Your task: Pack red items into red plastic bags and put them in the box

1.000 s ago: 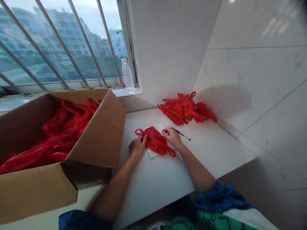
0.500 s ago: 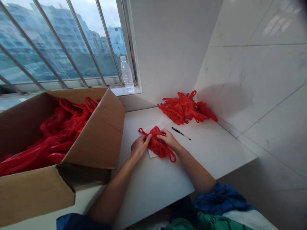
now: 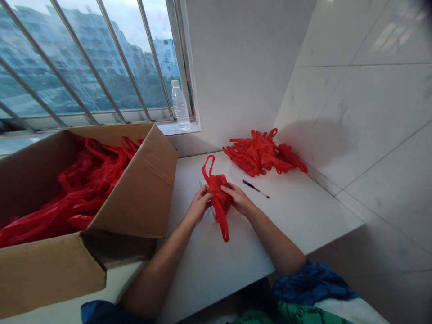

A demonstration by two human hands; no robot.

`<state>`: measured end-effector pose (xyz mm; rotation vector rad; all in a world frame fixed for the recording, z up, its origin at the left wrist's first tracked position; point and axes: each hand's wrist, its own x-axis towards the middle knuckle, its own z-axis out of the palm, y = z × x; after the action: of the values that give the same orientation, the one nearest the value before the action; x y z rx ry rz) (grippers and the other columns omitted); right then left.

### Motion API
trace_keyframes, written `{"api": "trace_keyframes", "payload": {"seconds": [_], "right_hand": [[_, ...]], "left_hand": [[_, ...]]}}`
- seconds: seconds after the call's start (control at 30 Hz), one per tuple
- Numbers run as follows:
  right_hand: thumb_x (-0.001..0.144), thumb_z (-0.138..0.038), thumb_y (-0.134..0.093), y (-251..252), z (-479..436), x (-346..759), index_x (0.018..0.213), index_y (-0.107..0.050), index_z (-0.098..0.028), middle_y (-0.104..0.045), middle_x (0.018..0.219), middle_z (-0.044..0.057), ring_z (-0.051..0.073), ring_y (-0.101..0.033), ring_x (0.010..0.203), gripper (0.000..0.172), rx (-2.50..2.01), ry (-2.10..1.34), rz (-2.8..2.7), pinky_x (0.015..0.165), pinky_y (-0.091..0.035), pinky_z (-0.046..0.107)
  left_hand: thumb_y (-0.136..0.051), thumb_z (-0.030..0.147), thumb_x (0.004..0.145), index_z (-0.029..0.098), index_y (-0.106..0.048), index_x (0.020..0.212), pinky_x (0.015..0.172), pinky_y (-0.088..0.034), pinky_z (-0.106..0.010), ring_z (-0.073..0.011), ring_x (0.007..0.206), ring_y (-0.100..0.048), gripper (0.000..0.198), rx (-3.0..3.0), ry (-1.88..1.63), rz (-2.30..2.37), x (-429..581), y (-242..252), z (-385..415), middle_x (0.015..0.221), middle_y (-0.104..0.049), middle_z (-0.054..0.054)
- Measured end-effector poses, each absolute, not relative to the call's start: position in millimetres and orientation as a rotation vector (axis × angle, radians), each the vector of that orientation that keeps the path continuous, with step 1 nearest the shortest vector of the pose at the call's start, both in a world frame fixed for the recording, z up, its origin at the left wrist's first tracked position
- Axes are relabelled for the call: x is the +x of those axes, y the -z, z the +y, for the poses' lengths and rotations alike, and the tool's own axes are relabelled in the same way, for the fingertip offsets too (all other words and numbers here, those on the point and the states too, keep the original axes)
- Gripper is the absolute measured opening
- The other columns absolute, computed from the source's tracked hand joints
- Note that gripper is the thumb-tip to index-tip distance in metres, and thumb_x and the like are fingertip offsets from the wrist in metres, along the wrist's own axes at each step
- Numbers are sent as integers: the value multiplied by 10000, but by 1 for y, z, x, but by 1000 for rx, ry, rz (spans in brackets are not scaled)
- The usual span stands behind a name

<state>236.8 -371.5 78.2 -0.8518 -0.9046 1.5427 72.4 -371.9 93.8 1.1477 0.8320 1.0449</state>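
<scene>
Between my two hands is a crumpled red plastic bag (image 3: pixel 220 198), one handle loop pointing away from me and the other end hanging toward me. My left hand (image 3: pixel 200 204) grips its left side with thumb and fingers. On the right side, my right hand (image 3: pixel 237 197) pinches it, thumb on top. Beneath the bag lies a sheet of white paper (image 3: pixel 212 216), mostly covered. A black-capped pen (image 3: pixel 255 189) rests on the table just right of my right hand.
A large cardboard box (image 3: pixel 135 184) stands open on the left, with many red plastic bags (image 3: pixel 87 180) inside. More red bags (image 3: pixel 261 153) are piled at the back of the white table (image 3: pixel 303 216), against the wall. A clear bottle (image 3: pixel 180 105) stands on the windowsill.
The red bag has been turned between my hands; its loop now points away from me instead of to the left. Both hands still hold it, and the left has shifted its grip.
</scene>
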Motion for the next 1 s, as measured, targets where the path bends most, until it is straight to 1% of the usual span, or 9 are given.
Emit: {"api": "trace_keyframes", "payload": {"seconds": [0.1,0.23,0.4,0.5,0.57,0.63,0.8,0.9,1.0], "right_hand": [[660,-325,-811,-78,-369,242,1030,-644,-222,-724,1028,26,183,-670,885,419,-824,-1570,-800,752,-519,302],[618,-267,-832,-79,-367,247,974,-650,-218,-722,985,11,162,-656,848,402,-806,-1553,-767,723,-508,284],[638,-289,-833,-77,-368,244,973,-648,-213,-717,979,12,170,-666,857,391,-784,-1521,-794,734,-518,294],[650,-298,-835,-77,-369,244,954,-642,-214,-717,972,6,165,-668,861,369,-782,-1491,-812,756,-515,292],[658,-299,-832,-78,-368,244,942,-643,-218,-718,948,-4,156,-664,844,351,-772,-1490,-787,749,-509,279],[652,-293,-834,-79,-368,244,935,-647,-221,-717,915,-11,152,-660,819,347,-755,-1506,-740,734,-508,268],[631,-272,-851,-85,-371,245,929,-666,-223,-721,897,-17,153,-656,813,353,-707,-1502,-761,749,-512,269],[630,-235,-853,-90,-373,247,978,-694,-229,-731,988,-5,164,-658,904,383,-634,-1528,-858,838,-511,285],[641,-207,-836,-91,-374,249,1015,-714,-239,-735,1023,-8,162,-654,945,395,-598,-1536,-892,871,-505,282]], "left_hand": [[-565,261,715,191,-567,1002,731,-522,-274,-145,741,-628,295,1056,-1078,806,71,-89,-369,903,-658,-14],[-568,265,745,181,-560,964,763,-527,-284,-159,788,-646,235,992,-1197,810,71,-81,-363,909,-675,-22],[-656,466,837,151,-567,1184,872,-536,-331,-224,1008,-667,477,1071,-1198,830,78,-81,-369,1157,-681,-110],[-737,476,780,119,-652,1033,734,-549,-285,-189,793,-688,446,1119,-1086,858,81,-84,-375,935,-731,-90],[-796,439,720,115,-666,846,600,-509,-232,-132,601,-632,371,1058,-1102,913,81,-85,-377,730,-705,-35],[-818,403,693,115,-664,764,551,-483,-210,-107,532,-593,334,961,-1129,895,81,-85,-377,654,-681,-14],[-785,312,747,104,-710,928,690,-555,-245,-156,675,-681,286,758,-1114,777,80,-90,-377,836,-749,-77],[-699,309,834,92,-704,1008,752,-574,-271,-182,754,-708,278,639,-1088,742,80,-93,-376,951,-755,-115],[-590,330,918,89,-700,1036,766,-585,-292,-191,779,-717,290,522,-1054,708,77,-95,-376,978,-755,-118]]}}
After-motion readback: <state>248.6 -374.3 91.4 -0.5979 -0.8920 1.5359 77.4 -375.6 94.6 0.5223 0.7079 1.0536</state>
